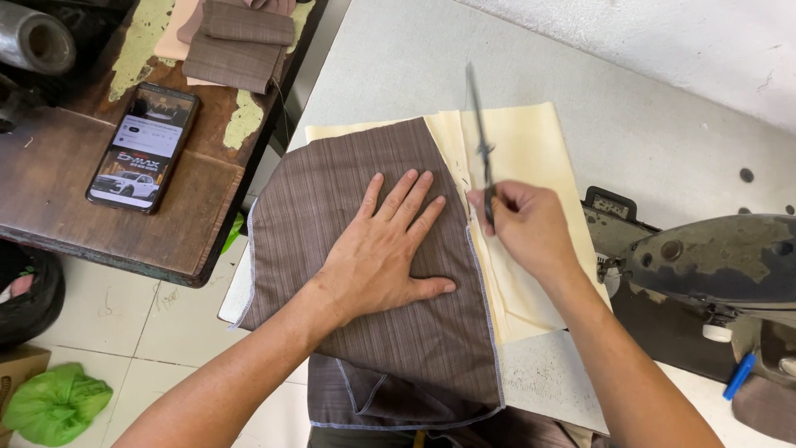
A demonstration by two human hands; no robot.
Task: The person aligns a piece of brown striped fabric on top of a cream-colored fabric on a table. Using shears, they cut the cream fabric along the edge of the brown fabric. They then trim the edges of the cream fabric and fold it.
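My left hand (383,249) lies flat, fingers spread, on a brown striped cloth piece (332,191) with pale blue stitched edges. Under that piece lies a cream fabric sheet (531,137), showing at its top and right. My right hand (522,226) is closed on a thin dark metal tool (479,133), likely scissors, blurred and pointing away from me over the cream fabric beside the brown piece's right edge. Both rest on a grey sewing table (630,108).
A dark sewing machine (713,265) stands at the right with a blue pen-like item (738,377) near it. At the left, a worn wooden table (50,182) holds a lit phone (143,148) and folded brown cloth pieces (236,46). A green bag (54,402) lies on the tiled floor.
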